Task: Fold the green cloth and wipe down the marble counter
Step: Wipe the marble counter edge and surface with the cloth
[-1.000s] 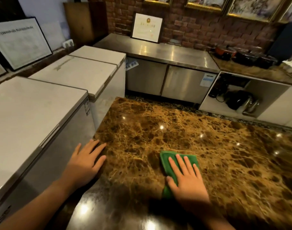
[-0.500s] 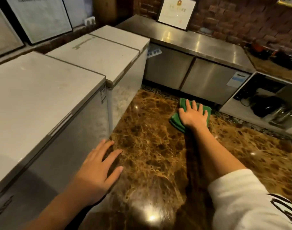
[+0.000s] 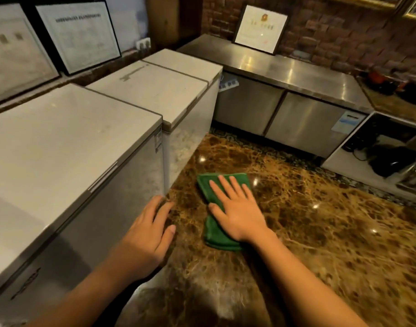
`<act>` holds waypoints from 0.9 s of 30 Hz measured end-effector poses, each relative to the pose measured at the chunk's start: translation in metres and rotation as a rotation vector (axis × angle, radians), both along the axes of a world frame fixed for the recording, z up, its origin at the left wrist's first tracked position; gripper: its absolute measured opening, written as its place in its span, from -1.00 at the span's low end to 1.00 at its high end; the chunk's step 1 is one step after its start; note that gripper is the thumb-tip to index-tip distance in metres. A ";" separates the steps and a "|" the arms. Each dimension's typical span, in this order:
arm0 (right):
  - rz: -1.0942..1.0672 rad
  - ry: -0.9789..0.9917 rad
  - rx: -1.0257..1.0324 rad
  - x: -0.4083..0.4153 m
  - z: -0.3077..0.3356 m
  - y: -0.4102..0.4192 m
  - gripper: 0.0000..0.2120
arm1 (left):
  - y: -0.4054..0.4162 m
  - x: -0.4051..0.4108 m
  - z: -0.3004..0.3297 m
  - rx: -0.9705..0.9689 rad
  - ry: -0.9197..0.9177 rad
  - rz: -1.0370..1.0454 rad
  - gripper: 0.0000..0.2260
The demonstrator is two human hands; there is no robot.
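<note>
The green cloth [image 3: 222,197] lies folded into a thick, narrow pad on the brown marble worktop [image 3: 320,232], near its left edge. Its layered edges show at the end nearest the camera, and its far end is squared off. The weave looks soft and slightly fuzzy, a deep, even green against the veined, glossy stone. The right hand [image 3: 237,208] lies flat on top of the cloth, fingers straight and spread, thumb out to the left, pressing rather than grasping. The left hand [image 3: 148,234] rests just beside it at the worktop's left edge, fingers relaxed and holding nothing. Two white chest freezers [image 3: 72,142] stand against that edge.
</note>
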State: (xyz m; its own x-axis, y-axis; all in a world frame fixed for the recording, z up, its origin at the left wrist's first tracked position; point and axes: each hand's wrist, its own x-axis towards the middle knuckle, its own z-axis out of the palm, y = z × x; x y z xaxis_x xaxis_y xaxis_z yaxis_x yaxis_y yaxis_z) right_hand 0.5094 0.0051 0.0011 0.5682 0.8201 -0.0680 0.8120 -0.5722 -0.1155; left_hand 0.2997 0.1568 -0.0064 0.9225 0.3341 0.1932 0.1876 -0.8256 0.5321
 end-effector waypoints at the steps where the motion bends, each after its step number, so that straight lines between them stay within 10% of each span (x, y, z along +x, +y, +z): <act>1: -0.064 -0.009 -0.006 0.008 0.000 -0.020 -0.34 | 0.001 -0.001 -0.001 0.042 -0.010 -0.026 -0.51; 9: -0.530 0.021 -0.045 0.077 0.002 -0.006 -0.37 | 0.007 0.003 -0.012 -0.192 0.038 0.016 -0.46; 19: -0.054 -0.019 0.085 -0.146 -0.002 0.041 -0.33 | 0.008 -0.017 0.023 -0.676 -0.269 0.302 -0.58; 23: 0.179 0.036 0.114 -0.215 0.007 -0.042 -0.46 | -0.005 -0.037 0.025 -0.264 -0.109 -0.166 -0.54; 27: 0.306 0.158 0.240 -0.248 0.022 -0.104 -0.62 | -0.060 -0.052 0.022 -0.264 0.113 -0.637 -0.49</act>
